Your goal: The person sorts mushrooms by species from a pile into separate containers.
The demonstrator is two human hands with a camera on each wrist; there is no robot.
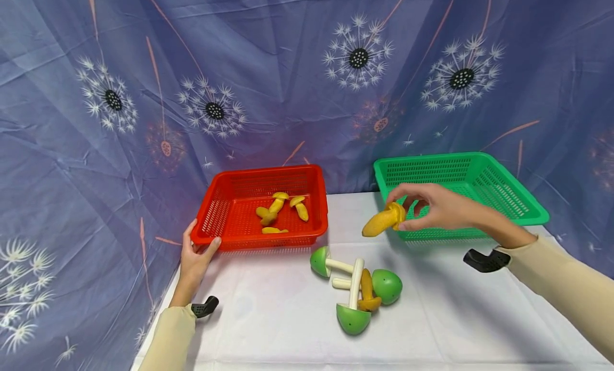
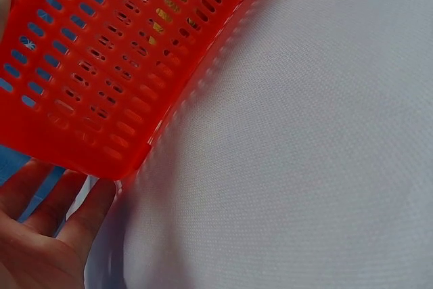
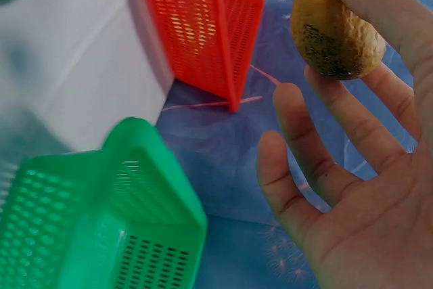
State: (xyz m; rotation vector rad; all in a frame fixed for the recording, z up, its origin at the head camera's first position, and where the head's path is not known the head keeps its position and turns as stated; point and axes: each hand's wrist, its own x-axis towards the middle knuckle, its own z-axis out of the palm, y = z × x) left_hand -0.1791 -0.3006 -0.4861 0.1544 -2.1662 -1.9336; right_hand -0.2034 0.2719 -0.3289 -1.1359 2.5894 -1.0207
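My right hand point(image 1: 434, 206) pinches a yellow toy mushroom point(image 1: 380, 222) by its cap, its stem pointing left, raised by the near left corner of the green basket point(image 1: 523, 222). In the right wrist view the thumb and fingertips press the mushroom's dark-speckled cap point(image 3: 331, 35). At the near left corner of the red basket point(image 1: 268, 242), my left hand point(image 1: 194, 261) holds on, thumb over the rim and fingers along the outside. Several yellow mushrooms point(image 1: 299, 208) lie inside that basket. In the left wrist view the fingers point(image 2: 91, 218) touch the basket's corner from below.
Three green-capped mushrooms point(image 1: 353, 319) with white stems lie bunched on the white tablecloth point(image 1: 268, 312), one yellow mushroom point(image 1: 367, 291) among them. Behind both baskets hangs a blue curtain point(image 1: 288, 94) with dandelion prints. The green basket holds no mushrooms in view.
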